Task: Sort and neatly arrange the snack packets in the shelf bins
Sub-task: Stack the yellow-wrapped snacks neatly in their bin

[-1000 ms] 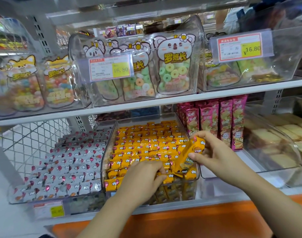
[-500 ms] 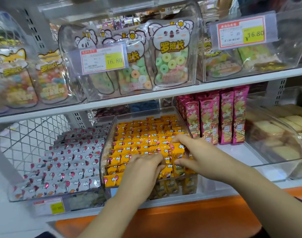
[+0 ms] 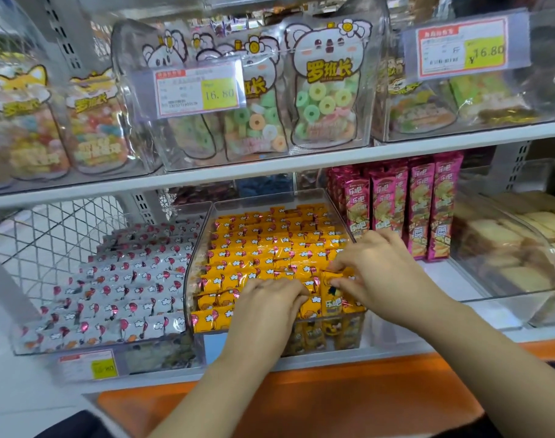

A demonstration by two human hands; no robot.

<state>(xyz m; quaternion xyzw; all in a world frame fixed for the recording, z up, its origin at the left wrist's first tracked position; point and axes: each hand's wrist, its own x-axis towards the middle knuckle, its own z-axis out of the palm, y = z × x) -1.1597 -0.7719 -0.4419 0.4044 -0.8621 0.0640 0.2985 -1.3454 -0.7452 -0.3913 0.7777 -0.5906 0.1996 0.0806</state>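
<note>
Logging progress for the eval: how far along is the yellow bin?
Done: yellow packets lie in tidy rows across the back and middle of the clear bin. In hand: right hand pinches one upright packet at the front right; left hand presses the neighbours. Left: front-right corner looks uneven.

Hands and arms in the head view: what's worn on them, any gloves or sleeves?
Nothing worn: the left hand and right hand have no gloves, rings or watch; the left forearm and right forearm are sleeveless where visible.

Glossy foil-like yellow packets (image 3: 263,248) fill a smooth clear plastic bin (image 3: 203,245) beside matt wire mesh (image 3: 49,235).
</note>
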